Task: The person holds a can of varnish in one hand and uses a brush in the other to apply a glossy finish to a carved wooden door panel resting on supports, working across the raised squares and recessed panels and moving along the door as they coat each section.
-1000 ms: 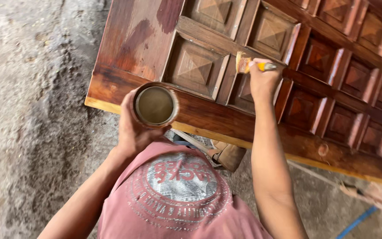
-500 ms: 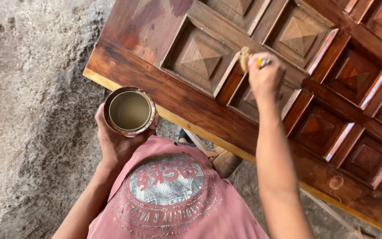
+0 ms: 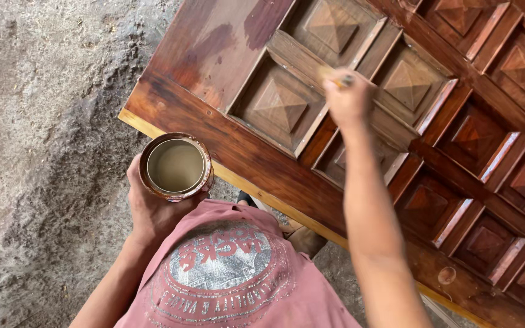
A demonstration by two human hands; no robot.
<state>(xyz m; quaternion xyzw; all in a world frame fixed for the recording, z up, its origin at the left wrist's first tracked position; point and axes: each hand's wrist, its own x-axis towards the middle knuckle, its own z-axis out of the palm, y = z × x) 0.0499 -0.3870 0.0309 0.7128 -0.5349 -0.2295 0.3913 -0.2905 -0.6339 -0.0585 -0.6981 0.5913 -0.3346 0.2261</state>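
Note:
My left hand (image 3: 153, 212) holds a round stained tin can (image 3: 176, 166) filled with pale beige liquid, close to my chest and just off the door's near edge. My right hand (image 3: 349, 102) is stretched out over a large brown wooden door (image 3: 226, 140) with raised pyramid panels, gripping a paintbrush (image 3: 335, 78); only its yellowish handle tip shows past my fingers, blurred. The brush sits over the frame between two panels. Parts of the door surface look dark and glossy, other parts dull.
The door lies flat and runs from the upper middle to the lower right. Rough grey concrete floor (image 3: 37, 133) fills the left side. My pink printed shirt (image 3: 226, 273) covers the bottom centre, and a foot (image 3: 304, 238) shows below the door's edge.
The view has shifted so the door sits further right and lower. My right hand with the brush moved along the panel frame; the can stayed in my left hand.

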